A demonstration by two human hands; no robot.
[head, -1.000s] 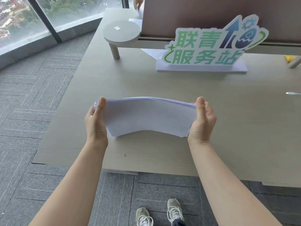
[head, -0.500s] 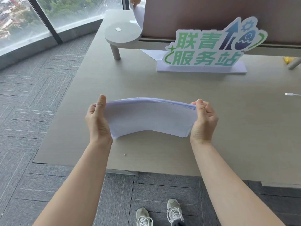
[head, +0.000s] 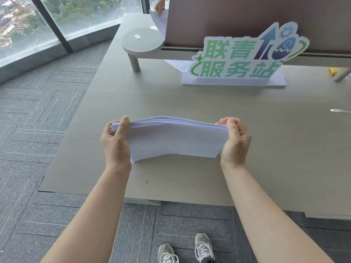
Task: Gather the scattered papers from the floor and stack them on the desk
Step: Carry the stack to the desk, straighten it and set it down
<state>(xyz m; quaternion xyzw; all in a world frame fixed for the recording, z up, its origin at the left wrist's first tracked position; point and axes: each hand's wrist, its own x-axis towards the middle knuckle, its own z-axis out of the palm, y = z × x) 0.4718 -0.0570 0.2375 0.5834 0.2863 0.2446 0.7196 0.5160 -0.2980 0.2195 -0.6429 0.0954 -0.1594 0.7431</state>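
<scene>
Far left, tall windows [head: 57, 18] look out over trees and buildings, with grey carpet [head: 38, 114] below them. The pale tabletop [head: 266, 149] begins just right of the carpet. On its far side a round grey shelf [head: 142, 40] stands on a short leg, and past it another person's hand [head: 159, 6] holds a white sheet [head: 160, 21] against a brown divider panel [head: 247, 16].

Near the front edge, the left hand [head: 115, 145] grips the left end of the stack of papers [head: 174, 139], thumb laid on the side facing the camera and fingers curled behind. The stack is held upright on its long edge over the tabletop, its top edge sagging slightly and its bottom edge bowed up in the middle, with the lower corners at or just above the surface; I cannot tell whether they touch. The right hand [head: 234, 141] clamps the right end, fingers bent round it.

Behind the papers a green and white sign [head: 241, 59] stands on a flat white base. Further right, a yellow object [head: 334, 70] lies near a grey leg, and a white cable end [head: 340, 111] lies at the edge. Below, two pale sneakers [head: 186, 249] stand on the carpet
</scene>
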